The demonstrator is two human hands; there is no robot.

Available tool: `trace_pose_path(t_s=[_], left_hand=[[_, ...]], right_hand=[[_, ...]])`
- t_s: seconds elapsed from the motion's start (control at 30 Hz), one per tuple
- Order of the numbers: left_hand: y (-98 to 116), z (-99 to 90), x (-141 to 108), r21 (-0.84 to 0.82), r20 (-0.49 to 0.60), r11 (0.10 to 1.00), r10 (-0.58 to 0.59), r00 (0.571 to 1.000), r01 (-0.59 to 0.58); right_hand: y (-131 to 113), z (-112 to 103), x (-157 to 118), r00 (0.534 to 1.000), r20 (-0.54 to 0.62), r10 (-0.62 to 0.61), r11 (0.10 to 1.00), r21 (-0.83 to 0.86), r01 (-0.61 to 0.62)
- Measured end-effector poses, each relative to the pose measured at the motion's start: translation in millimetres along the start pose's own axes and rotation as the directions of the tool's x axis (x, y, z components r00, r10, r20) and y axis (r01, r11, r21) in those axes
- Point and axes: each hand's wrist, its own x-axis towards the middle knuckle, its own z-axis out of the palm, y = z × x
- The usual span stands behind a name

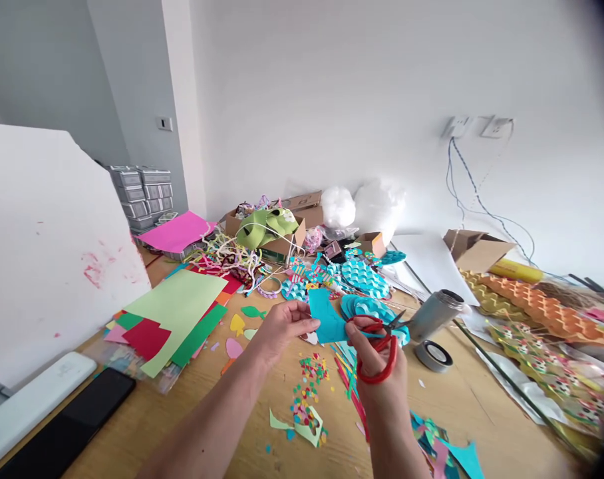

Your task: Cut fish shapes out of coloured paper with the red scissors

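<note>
A piece of blue paper (326,319) is held up over the middle of the table between my two hands. My left hand (288,327) pinches its left edge between thumb and fingers. Red-handled scissors (379,339) are in my right hand (379,372), their blades pointing away to the right with the tips apart. The right thumb and fingers also touch the paper's lower right corner. Below the hands lie small coloured paper dots (306,392) and a light green paper offcut (309,429). Blue scalloped paper pieces (366,306) rest just behind the right hand.
At left are coloured paper sheets (182,306), a black phone (72,426) and a white board (52,253). A metal bottle (436,314) and a tape roll (434,356) stand at right, near egg trays (546,303). Craft scraps and a cardboard box (295,243) line the back.
</note>
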Motion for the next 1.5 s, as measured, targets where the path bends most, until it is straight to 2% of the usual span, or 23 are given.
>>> trace_pose_path(t_s=[0.07,0.2,0.33,0.43,0.6,0.73,0.83,0.93,1.03,1.13,1.2,1.3,1.5], left_hand=[[2,0.6,-4,0.051,0.081,0.999,-0.014,0.997,0.01],[3,6.0,-9,0.085,0.155,0.996,-0.047,0.987,0.034],[5,10.1,-10,0.071,0.048,0.997,0.0,0.999,-0.004],[7,10.3,-10,0.073,0.005,0.997,0.028,1.0,-0.028],[2,12.6,-12,0.07,0.094,0.997,0.024,0.995,-0.031],[-2,18.6,-13,0.076,0.147,0.997,0.017,0.989,-0.028],[-2,21.5,-13,0.082,0.084,0.996,0.032,0.996,-0.039],[-2,20.7,-11,0.058,-0.031,0.997,0.062,0.998,-0.06],[-2,17.9,-9,0.017,-0.117,0.996,0.087,0.989,-0.086],[-3,15.8,-7,-0.025,-0.143,0.994,0.101,0.985,-0.105],[-4,15.4,-7,-0.037,-0.142,0.993,0.104,0.984,-0.111],[-2,16.1,-7,-0.043,-0.13,0.995,0.085,0.988,-0.092],[1,19.7,-10,-0.053,-0.123,0.997,0.042,0.991,-0.049]], right_hand=[[-5,-4,1,0.998,0.049,0.046,0.998,-0.04,-0.044],[-9,-9,-2,0.989,0.13,0.073,0.992,-0.107,-0.06],[-3,-11,-4,0.991,0.114,0.07,0.996,-0.071,-0.063],[-1,-8,-5,0.982,0.169,0.088,0.996,0.019,-0.093],[-4,-2,-8,0.98,0.171,0.098,0.987,0.106,-0.117],[-5,-5,-9,0.983,0.153,0.105,0.994,0.023,-0.11],[-4,-9,-8,0.988,0.123,0.091,0.991,-0.114,-0.077],[-4,-11,-8,0.982,0.17,0.086,0.982,-0.178,-0.055],[-5,-10,-9,0.942,0.317,0.114,0.98,-0.191,-0.055],[-7,-7,-12,0.865,0.478,0.156,0.972,-0.23,-0.048],[-7,-5,-14,0.817,0.541,0.201,0.955,-0.295,-0.039],[-6,-4,-15,0.779,0.567,0.268,0.921,-0.387,-0.036],[-4,-3,-17,0.759,0.577,0.302,0.899,-0.437,-0.026]])
